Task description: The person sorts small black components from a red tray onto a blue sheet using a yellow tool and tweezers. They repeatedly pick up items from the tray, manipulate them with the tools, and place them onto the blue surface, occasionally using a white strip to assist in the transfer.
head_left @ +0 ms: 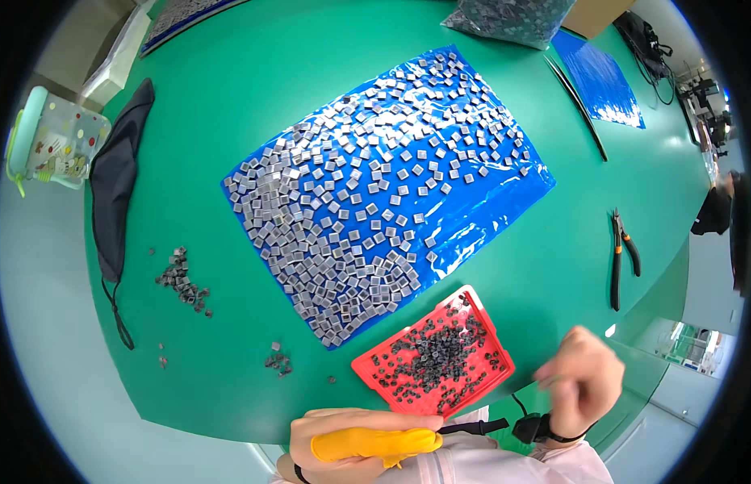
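My left hand [331, 440] is at the near edge of the red tray [374, 353], with a yellow rubbery covering [367, 444] over part of its fingers. Its fingers are pressed together, and whatever lies between them is hidden. Smeared by motion, my right hand [585, 375] hovers just right of the tray, its fingers partly curled. The tray holds a heap of small dark pieces [440, 359], densest at its middle. Beyond it a blue sheet [472, 234] is covered with many small grey square pieces [375, 286], crowded toward its left and near side.
Pliers [616, 258] with black-and-orange handles and tweezers [577, 105] lie on the right. Small dark piles [180, 278] dot the left. A black cloth pouch [117, 177], a patterned clear container [64, 137], a full plastic bag [512, 20] and another blue sheet [605, 85] border the green table [181, 161].
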Demonstrator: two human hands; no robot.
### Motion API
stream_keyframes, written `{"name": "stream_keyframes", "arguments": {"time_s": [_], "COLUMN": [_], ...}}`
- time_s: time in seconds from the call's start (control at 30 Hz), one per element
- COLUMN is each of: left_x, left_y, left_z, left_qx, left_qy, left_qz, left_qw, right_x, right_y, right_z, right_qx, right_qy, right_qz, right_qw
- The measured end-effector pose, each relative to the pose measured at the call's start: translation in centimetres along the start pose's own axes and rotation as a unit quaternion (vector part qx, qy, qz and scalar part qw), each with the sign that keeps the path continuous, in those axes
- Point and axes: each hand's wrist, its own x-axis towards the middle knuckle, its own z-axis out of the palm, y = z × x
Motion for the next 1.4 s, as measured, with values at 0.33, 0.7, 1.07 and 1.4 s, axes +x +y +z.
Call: {"name": "stream_keyframes", "arguments": {"time_s": [0.33,0.7,1.07,1.4], "left_x": [-0.4,-0.2,0.4,0.3], "left_y": [-0.1,0.0,-0.1,1.3], "left_z": [0.2,0.5,-0.2,0.1], "left_qx": [-0.089,-0.038,0.02,0.087], "left_qy": [0.004,0.001,-0.017,0.052], "left_qz": [-0.081,-0.053,-0.012,-0.085], "left_qw": [0.993,0.998,1.0,0.991], "right_x": [0.7,0.9,0.8,1.1], "right_y": [-0.3,-0.3,-0.3,-0.8], "right_z": [1.4,1.8,1.6,1.9], "right_qx": [-0.023,-0.029,-0.007,-0.015], "right_qy": [-0.076,-0.084,-0.105,-0.082], "right_qz": [-0.089,-0.095,-0.094,-0.108], "right_qw": [0.993,0.992,0.99,0.991]}}
